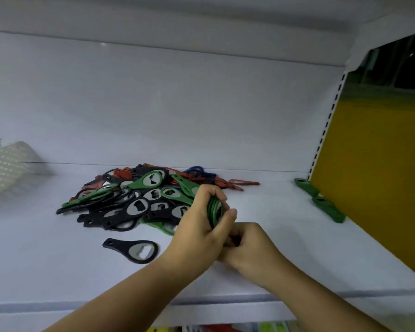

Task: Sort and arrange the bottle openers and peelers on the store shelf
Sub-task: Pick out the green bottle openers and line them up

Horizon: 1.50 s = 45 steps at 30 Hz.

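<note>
White shelf (285, 255), white back wall, another white board overhead. Light is dim. A slotted upright (326, 130) runs up the far right corner, with a yellow panel (374, 168) beyond it.

Landmark: mixed pile of bottle openers (134, 202) at mid-shelf, black, green and red tangled together, with a blue one (197, 169) at its back edge. Metal rings show in several heads.

- In front of the pile, apart from it: one black opener (132, 251) lying flat, head to the right.
- Well right of the pile, against the yellow panel: a row of green openers (321, 202).
- Well left of the pile: a pale perforated object (7, 168), blurred.
- Just behind the pile's right end: loose red pieces (244, 183), too small to tell what kind.

Both arms reach in at the pile's right edge. Left grip (199, 226) has its fingers and thumb curled round a stack of green openers (215, 209) held on edge. Right grip (249, 245) is tucked against and below the left, fingers curled inward and hidden; cannot tell whether it has hold of the stack.
</note>
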Each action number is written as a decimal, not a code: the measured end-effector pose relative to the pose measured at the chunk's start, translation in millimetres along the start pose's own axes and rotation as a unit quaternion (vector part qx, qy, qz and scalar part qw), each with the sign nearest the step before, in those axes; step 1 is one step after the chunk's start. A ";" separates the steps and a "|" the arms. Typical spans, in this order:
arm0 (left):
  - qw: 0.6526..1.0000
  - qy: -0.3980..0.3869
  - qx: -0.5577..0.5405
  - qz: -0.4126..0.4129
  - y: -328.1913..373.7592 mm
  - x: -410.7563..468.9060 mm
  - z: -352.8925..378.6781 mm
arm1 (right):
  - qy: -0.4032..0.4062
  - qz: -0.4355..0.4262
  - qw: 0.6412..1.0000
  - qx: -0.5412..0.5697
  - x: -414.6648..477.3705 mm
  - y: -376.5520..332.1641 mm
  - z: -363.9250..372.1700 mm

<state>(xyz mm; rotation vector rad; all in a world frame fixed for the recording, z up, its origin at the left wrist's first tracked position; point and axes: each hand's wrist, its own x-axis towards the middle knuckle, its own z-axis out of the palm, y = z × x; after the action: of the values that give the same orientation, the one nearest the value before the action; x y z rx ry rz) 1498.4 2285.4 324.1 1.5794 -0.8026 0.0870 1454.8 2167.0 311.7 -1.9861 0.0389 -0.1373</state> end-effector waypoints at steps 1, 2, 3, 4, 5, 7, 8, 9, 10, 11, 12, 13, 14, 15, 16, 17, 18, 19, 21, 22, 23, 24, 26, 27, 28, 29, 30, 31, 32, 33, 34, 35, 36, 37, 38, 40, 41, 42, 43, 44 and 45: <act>1.000 -0.017 0.004 0.006 -0.2 0.7 8.6 | 0.011 0.004 1.000 -0.001 -4.8 3.0 -7.4; 0.999 -0.038 0.006 0.012 0.1 2.1 16.8 | 0.020 0.010 1.000 0.000 -9.5 5.7 -15.1; 0.998 -0.067 0.003 0.017 -0.2 4.6 24.3 | 0.025 0.017 1.000 0.003 -14.2 8.4 -23.9; 0.994 -0.107 -0.004 0.019 0.4 7.4 31.2 | 0.034 0.021 0.999 0.005 -17.9 11.2 -33.5; 0.988 -0.154 -0.006 0.020 0.8 10.8 37.8 | 0.041 0.017 0.999 0.011 -20.9 16.4 -45.2; 0.971 -0.238 0.005 0.015 -0.8 18.3 48.8 | 0.064 0.023 0.998 -0.015 -26.3 28.3 -65.6; 0.963 -0.269 0.012 0.012 -2.0 22.5 53.4 | 0.078 0.030 0.996 -0.029 -28.8 33.8 -73.2; 0.956 -0.291 0.018 0.012 -2.5 26.9 57.4 | 0.086 0.038 0.995 -0.034 -30.9 39.0 -78.6; 0.952 -0.304 0.022 0.016 -3.3 31.8 60.5 | 0.091 0.043 0.994 -0.031 -32.7 43.4 -81.3; 0.949 -0.312 0.027 0.021 -3.6 36.9 62.2 | 0.104 0.043 0.993 -0.036 -34.4 45.0 -81.4; 0.947 -0.319 0.027 0.024 -4.1 42.1 62.5 | 0.110 0.044 0.992 -0.042 -35.2 45.5 -80.2; 0.945 -0.324 0.025 0.021 -5.2 47.0 61.6 | 0.110 0.041 0.992 -0.044 -35.4 45.5 -79.6; 0.944 -0.329 0.020 0.015 -5.6 51.2 59.8 | 0.108 0.037 0.992 -0.053 -34.7 45.9 -79.4; 0.943 -0.333 0.014 0.009 -6.2 54.8 57.6 | 0.101 0.031 0.992 -0.062 -33.5 47.5 -79.9; 0.943 -0.333 0.008 0.005 -7.6 57.5 55.0 | 0.097 0.028 0.992 -0.069 -32.1 48.3 -80.2; 0.944 -0.330 0.001 0.002 -8.7 58.9 52.8 | 0.092 0.024 0.993 -0.071 -30.1 50.8 -81.3; 0.946 -0.324 -0.008 0.000 -10.5 59.2 51.5 | 0.086 0.027 0.993 -0.071 -28.8 50.7 -81.2; 0.948 -0.317 -0.021 0.001 -12.2 58.3 51.1 | 0.079 0.031 0.994 -0.068 -27.3 52.3 -81.6; 0.953 -0.296 -0.061 -0.008 -17.4 54.3 52.7 | 0.082 0.037 0.994 -0.065 -26.8 50.0 -80.6; 0.955 -0.285 -0.083 -0.017 -19.5 51.8 54.1 | 0.081 0.038 0.994 -0.067 -26.8 48.6 -80.0; 0.956 -0.277 -0.098 -0.021 -21.4 50.0 55.7 | 0.083 0.037 0.993 -0.073 -26.6 49.4 -80.7; 0.957 -0.271 -0.101 -0.017 -23.4 48.7 57.5 | 0.084 0.042 0.993 -0.076 -25.7 49.4 -81.2; 0.960 -0.264 -0.093 0.002 -26.1 46.2 59.2 | 0.078 0.041 0.993 -0.081 -26.3 46.0 -81.7; 0.960 -0.262 -0.097 0.007 -26.3 45.2 58.5 | 0.077 0.038 0.993 -0.080 -26.9 45.5 -82.4; 0.960 -0.260 -0.106 0.007 -26.7 44.3 57.6 | 0.076 0.040 0.993 -0.085 -27.0 45.7 -82.9; 0.959 -0.260 -0.116 0.007 -27.3 43.2 56.2 | 0.074 0.036 0.993 -0.090 -27.4 43.6 -83.1; 0.957 -0.263 -0.126 0.007 -27.9 42.3 55.1 | 0.068 0.033 0.993 -0.086 -26.7 43.8 -82.9; 0.954 -0.269 -0.134 0.006 -28.0 41.6 54.5 | 0.064 0.036 0.994 -0.081 -27.1 42.7 -81.0; 0.950 -0.279 -0.140 0.002 -28.4 41.2 53.9 | 0.067 0.033 0.994 -0.081 -26.1 44.3 -80.3; 0.947 -0.289 -0.141 -0.001 -29.0 41.2 53.6 | 0.068 0.035 0.993 -0.094 -25.2 46.0 -80.2; 0.946 -0.295 -0.137 0.001 -29.7 41.4 53.4 | 0.066 0.038 0.993 -0.087 -24.3 49.2 -80.7; 0.946 -0.297 -0.133 0.005 -30.0 41.6 53.4 | 0.068 0.044 0.993 -0.085 -24.4 49.9 -81.0; 0.946 -0.295 -0.133 0.005 -30.4 41.7 52.8 | 0.061 0.046 0.993 -0.085 -24.4 48.9 -80.9; 0.946 -0.293 -0.138 0.002 -31.0 42.0 52.2 | 0.058 0.048 0.994 -0.084 -25.0 48.7 -81.0; 0.946 -0.290 -0.146 -0.004 -31.5 42.1 51.8 | 0.056 0.048 0.994 -0.086 -25.3 49.7 -80.8; 0.944 -0.285 -0.164 -0.022 -32.4 42.8 51.0 | 0.046 0.058 0.994 -0.083 -25.0 49.1 -79.5; 0.944 -0.282 -0.168 -0.028 -32.7 43.0 50.6 | 0.044 0.061 0.994 -0.077 -25.2 47.9 -79.1; 0.944 -0.281 -0.168 -0.028 -32.7 43.4 50.3 | 0.035 0.059 0.995 -0.074 -26.0 45.9 -79.2; 0.946 -0.279 -0.166 -0.027 -32.2 43.4 50.2 | 0.027 0.054 0.996 -0.070 -26.4 45.7 -80.0; 0.947 -0.274 -0.167 -0.027 -32.1 43.6 50.3 | 0.020 0.051 0.996 -0.066 -27.2 44.8 -80.5; 0.947 -0.267 -0.173 -0.030 -32.1 43.9 50.8 | 0.018 0.053 0.996 -0.068 -27.3 44.6 -80.8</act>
<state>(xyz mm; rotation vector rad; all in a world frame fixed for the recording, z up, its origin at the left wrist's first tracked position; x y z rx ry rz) 1528.6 2219.2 308.7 1.2964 -1.1176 -0.5229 1420.1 2077.8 301.3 -2.1128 0.1811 -0.1046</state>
